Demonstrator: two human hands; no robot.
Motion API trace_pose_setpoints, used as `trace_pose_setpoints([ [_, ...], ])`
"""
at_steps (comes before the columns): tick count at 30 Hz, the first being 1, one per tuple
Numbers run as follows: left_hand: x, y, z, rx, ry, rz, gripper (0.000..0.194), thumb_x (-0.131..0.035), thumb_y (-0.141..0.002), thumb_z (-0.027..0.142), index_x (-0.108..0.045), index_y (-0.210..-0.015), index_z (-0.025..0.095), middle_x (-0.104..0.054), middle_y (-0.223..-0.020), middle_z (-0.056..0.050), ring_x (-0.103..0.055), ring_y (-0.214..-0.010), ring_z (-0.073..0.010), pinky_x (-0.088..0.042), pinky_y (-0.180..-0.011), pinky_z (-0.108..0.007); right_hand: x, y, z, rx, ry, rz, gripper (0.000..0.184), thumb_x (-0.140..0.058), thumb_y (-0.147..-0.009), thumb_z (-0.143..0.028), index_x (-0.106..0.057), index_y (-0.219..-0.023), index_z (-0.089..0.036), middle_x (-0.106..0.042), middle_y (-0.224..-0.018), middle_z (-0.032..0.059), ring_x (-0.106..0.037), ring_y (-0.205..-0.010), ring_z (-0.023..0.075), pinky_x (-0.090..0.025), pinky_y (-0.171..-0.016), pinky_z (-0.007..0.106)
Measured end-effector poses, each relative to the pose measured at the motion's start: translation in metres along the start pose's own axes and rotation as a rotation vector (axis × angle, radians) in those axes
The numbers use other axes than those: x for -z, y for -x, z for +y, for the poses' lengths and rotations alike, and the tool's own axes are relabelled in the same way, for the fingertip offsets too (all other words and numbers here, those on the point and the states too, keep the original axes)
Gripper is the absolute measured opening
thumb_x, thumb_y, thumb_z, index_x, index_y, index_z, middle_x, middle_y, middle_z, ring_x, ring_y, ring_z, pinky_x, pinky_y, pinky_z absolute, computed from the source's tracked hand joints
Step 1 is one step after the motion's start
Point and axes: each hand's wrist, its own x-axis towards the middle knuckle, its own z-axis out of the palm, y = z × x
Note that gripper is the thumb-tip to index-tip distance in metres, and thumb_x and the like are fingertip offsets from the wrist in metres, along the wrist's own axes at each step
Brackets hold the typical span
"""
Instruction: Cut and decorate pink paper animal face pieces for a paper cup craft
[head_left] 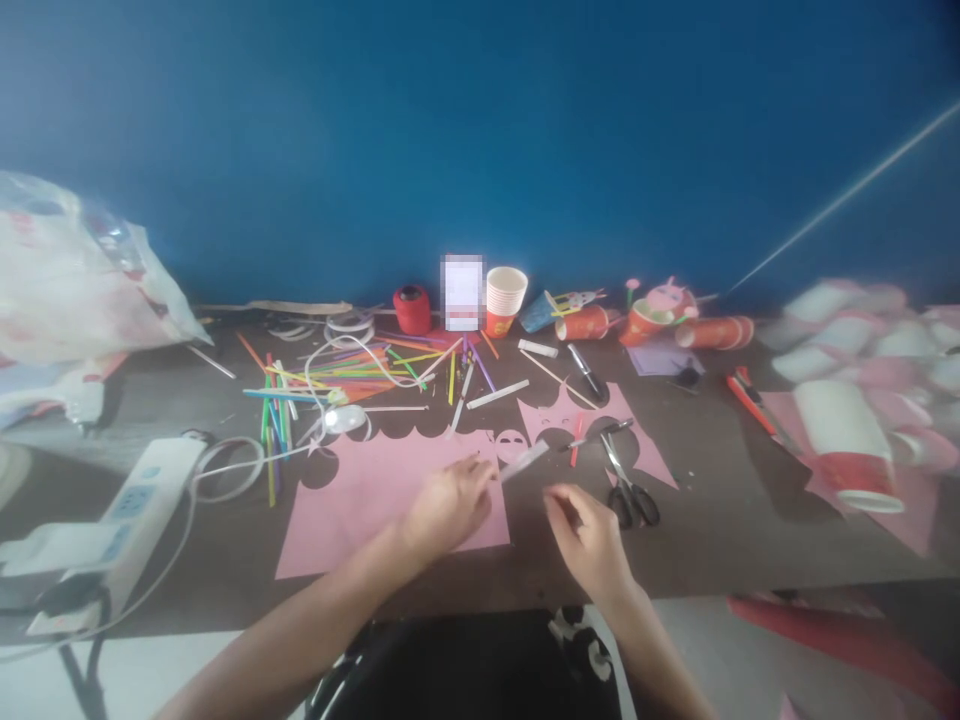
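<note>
My left hand [454, 500] is over the right part of a large pink paper sheet [375, 500] with scalloped cutouts along its top edge. Its fingers are curled together, and what they hold, if anything, is hidden. A translucent whitish strip [527, 462] starts at those fingertips; whether they grip it I cannot tell. Just beyond lies a pink paper disc with a face cut or drawn on it [512, 445]. My right hand [589, 540] hovers near the table's front, thumb and fingers pinched, their contents too small to make out. Black-handled scissors [634, 503] lie right of it, beside a cut pink scrap [649, 450].
Colored sticks [360, 375], a white power strip [142, 500] and its cable spread across the left. Paper cups [506, 295] and a red round container [412, 310] stand along the wall. A red utility knife [754, 405] and stacked cups [855, 450] are at right.
</note>
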Motion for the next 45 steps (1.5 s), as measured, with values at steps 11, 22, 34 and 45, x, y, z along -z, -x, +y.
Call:
trace_pose_setpoints([
  [11,0.007,-0.019,-0.056,0.13,-0.178,0.122,0.018,-0.044,-0.09,0.023,-0.062,-0.089,0.019,-0.057,-0.092,-0.004,-0.054,-0.089,-0.0166,-0.044,-0.07,-0.026,-0.003,0.004,-0.003,-0.007,0.037,-0.055,0.015,-0.048,-0.088,-0.025,-0.061,-0.09,-0.02,-0.068,-0.081,0.0045,-0.064,-0.073,0.0171,-0.049,-0.071,0.027],
  [22,0.002,-0.022,-0.062,-0.018,-0.184,0.123,0.021,-0.044,-0.088,0.015,-0.065,-0.089,0.018,-0.057,-0.084,-0.006,-0.052,-0.083,-0.0181,-0.043,-0.078,-0.031,0.019,0.0,0.014,-0.054,0.135,0.026,0.016,-0.048,-0.088,-0.027,-0.062,-0.089,-0.02,-0.067,-0.079,0.0036,-0.063,-0.07,0.0159,-0.047,-0.069,0.026],
  [34,0.01,-0.026,-0.078,0.036,-0.251,0.211,0.021,-0.044,-0.088,0.024,-0.064,-0.094,0.019,-0.06,-0.088,-0.006,-0.056,-0.086,-0.0214,-0.044,-0.074,-0.032,0.079,-0.001,0.07,-0.288,0.494,0.148,0.02,-0.048,-0.085,-0.031,-0.066,-0.086,-0.021,-0.07,-0.08,0.0037,-0.063,-0.067,0.0181,-0.045,-0.065,0.028],
  [45,0.01,-0.017,-0.064,-0.057,-0.074,0.256,0.022,-0.042,-0.091,0.025,-0.062,-0.096,0.02,-0.059,-0.089,-0.004,-0.055,-0.086,-0.0176,-0.044,-0.081,-0.032,0.106,-0.007,0.106,-0.357,0.65,0.119,0.024,-0.048,-0.081,-0.028,-0.065,-0.095,-0.018,-0.066,-0.09,0.008,-0.06,-0.084,0.0216,-0.045,-0.075,0.034],
])
